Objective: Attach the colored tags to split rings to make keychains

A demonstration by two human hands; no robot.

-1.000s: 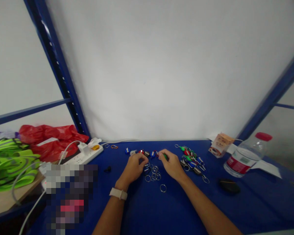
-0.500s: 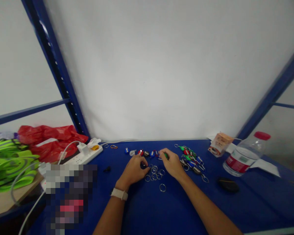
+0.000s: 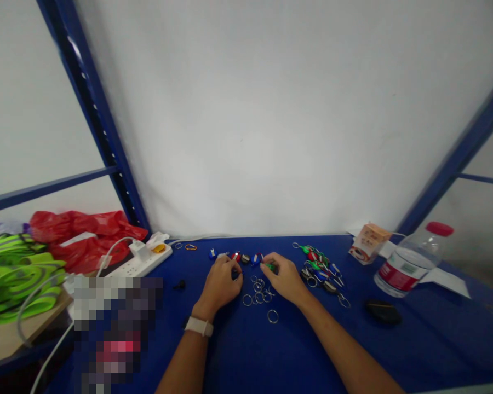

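My right hand (image 3: pixel 285 276) has its fingers pinched around a small green piece (image 3: pixel 272 268), which is mostly covered. My left hand (image 3: pixel 223 282) is curled closed; whatever its fingertips hold is hidden. Between the hands lies a loose group of silver split rings (image 3: pixel 258 290), with one ring (image 3: pixel 273 316) apart nearer me. Beyond them runs a row of small round pieces: a blue one (image 3: pixel 212 253), a red one (image 3: pixel 236 256), a dark one (image 3: pixel 245 259) and another blue one (image 3: pixel 256 258). Right of my right hand sits a pile of colored keychains (image 3: pixel 322 271) with rings attached.
A bottle with a red cap (image 3: pixel 411 262), an orange box (image 3: pixel 370 242) and a black pouch (image 3: pixel 382 311) stand or lie at right. On the left are a white power strip (image 3: pixel 137 265), an orange carabiner (image 3: pixel 191 247), a small black object (image 3: pixel 179 284) and green reflective straps (image 3: pixel 24 279).
My left hand has moved slightly left, away from the split rings. My right hand has shifted a little left and toward me, with the green piece still in its fingers.
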